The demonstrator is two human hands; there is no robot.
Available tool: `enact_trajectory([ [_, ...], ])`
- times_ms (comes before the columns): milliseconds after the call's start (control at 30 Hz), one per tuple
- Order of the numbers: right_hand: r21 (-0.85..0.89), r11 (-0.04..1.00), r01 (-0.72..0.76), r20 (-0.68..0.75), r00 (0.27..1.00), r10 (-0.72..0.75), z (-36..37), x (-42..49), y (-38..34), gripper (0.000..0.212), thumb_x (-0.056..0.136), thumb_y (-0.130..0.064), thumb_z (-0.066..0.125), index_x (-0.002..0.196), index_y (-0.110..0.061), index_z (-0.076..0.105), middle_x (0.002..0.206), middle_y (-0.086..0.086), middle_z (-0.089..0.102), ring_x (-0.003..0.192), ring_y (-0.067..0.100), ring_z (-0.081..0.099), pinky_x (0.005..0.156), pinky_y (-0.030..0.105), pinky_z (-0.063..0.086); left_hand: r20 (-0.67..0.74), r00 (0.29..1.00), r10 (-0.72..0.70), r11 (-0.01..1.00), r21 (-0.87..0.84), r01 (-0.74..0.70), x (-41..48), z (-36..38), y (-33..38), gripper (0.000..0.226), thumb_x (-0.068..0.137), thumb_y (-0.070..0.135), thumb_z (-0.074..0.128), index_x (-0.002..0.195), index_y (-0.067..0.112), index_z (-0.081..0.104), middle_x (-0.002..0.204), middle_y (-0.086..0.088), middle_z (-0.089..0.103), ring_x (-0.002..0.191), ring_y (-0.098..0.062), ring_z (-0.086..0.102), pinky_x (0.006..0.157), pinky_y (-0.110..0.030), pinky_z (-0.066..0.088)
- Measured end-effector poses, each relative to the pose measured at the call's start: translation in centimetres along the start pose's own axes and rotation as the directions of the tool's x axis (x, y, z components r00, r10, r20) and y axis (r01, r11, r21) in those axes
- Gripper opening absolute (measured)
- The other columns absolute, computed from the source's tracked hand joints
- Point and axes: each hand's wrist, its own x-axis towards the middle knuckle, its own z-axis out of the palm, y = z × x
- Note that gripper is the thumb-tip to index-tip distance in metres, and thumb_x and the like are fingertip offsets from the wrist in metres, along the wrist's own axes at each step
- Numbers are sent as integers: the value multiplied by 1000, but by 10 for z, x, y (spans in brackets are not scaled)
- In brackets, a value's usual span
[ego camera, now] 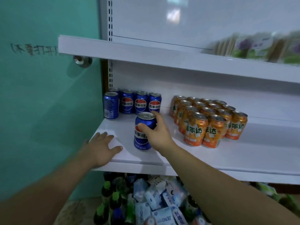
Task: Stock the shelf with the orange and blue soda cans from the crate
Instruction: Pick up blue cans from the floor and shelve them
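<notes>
- The right hand [156, 129] grips a blue aluminium soda can [141, 139], with the thumb pressed across its front and the fingers curled round the far side near the rim.
- This can stands upright toward the front left of the white metal shelf [243, 153]. Its red, white and blue globe label reads "百事可乐".
- The left hand [102, 146] lies flat on the shelf's front left corner with its fingers spread, holding nothing. It is near the held can but apart from it.
- Five more blue cans [141, 102] stand in the back left corner. Three show the same "百事可乐" label, one is turned barcode-side out, and one is mostly hidden behind it.
- To the right, set apart from the blue ones, is a tight block of orange soda cans [195, 129] labelled "美年达". Fourteen tops can be counted.
- On the shelf above sit blurred green-and-purple packets [259, 46]; their writing is unreadable.
- Below are white-and-blue cartons [164, 215], one reading "ZERO", and dark bottles with green caps [107, 190].
- The teal wall [40, 103] on the left carries dark handwriting [32, 51] too unclear to read.
</notes>
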Motion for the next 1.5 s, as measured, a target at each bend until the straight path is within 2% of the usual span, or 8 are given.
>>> enact_trajectory([
  [200, 12, 1000, -2, 73, 997, 1, 34, 57, 8, 70, 90, -21, 67, 148, -28, 27, 143, -2, 44, 129, 17, 43, 110, 40, 36, -47, 999, 10, 1000, 5, -10, 5, 8, -4, 78, 87, 72, 25, 151, 31, 14, 161, 7, 3, 147, -15, 2, 119, -44, 11],
  [367, -86, 996, 28, 1, 1000, -28, 60, 103, 16, 75, 85, -32, 72, 147, -31, 30, 148, 3, 35, 132, 27, 42, 109, 50, 39, -62, 998, 6, 1000, 7, -6, 5, 9, -4, 77, 87, 72, 26, 151, 32, 13, 160, 9, 3, 147, -13, 2, 118, -42, 13],
  [600, -67, 995, 73, 12, 997, -72, 72, 130, 22, 72, 89, -31, 68, 149, -25, 28, 146, 0, 43, 131, 21, 44, 108, 39, 38, -70, 998, 8, 1000, 12, -7, 6, 12, -7, 76, 86, 72, 24, 151, 33, 12, 160, 9, 3, 147, -12, 2, 119, -43, 13],
  [967, -123, 983, 139, -94, 984, -151, 95, 149, 37, 75, 92, -37, 62, 153, -23, 20, 152, 1, 36, 137, 21, 37, 107, 36, 35, -79, 997, 14, 1000, 7, -14, 3, 12, -6, 74, 87, 70, 23, 151, 35, 10, 160, 11, 0, 147, -11, -3, 119, -39, 9],
  [1167, -190, 982, 18, -21, 1000, -22, 92, 143, 26, 86, 90, -45, 61, 155, -25, 8, 158, 2, 27, 142, 25, 32, 113, 44, 33, -43, 999, 6, 1000, 6, -5, 3, 8, -5, 77, 86, 72, 23, 151, 32, 11, 160, 9, 0, 147, -12, -2, 119, -42, 11],
  [1267, -391, 921, 10, 26, 1000, 1, 68, 116, 11, 88, 89, -50, 60, 155, -21, 10, 160, 3, 22, 144, 25, 28, 115, 40, 30, 0, 1000, 1, 1000, -3, -1, 5, 4, -6, 79, 86, 73, 26, 151, 31, 12, 161, 8, 1, 147, -14, -1, 118, -46, 14],
  [1367, -573, 814, 91, 100, 994, -40, 18, 68, -10, 71, 92, -48, 58, 150, -20, 28, 151, 4, 37, 134, 26, 41, 103, 32, 37, 61, 998, -18, 1000, -2, 19, 2, -6, -5, 81, 85, 74, 31, 151, 30, 14, 161, 5, 2, 148, -18, 0, 117, -51, 10],
  [1500, -841, 532, 95, 93, 995, -31, -72, -5, -30, 68, 93, -57, 48, 148, -20, 32, 149, 9, 41, 130, 29, 42, 104, 37, 39, 69, 992, 108, 993, -47, -105, -23, -10, 42, 75, 87, 67, 40, 149, 28, 25, 159, 4, 16, 146, -17, 13, 118, -49, 8],
])
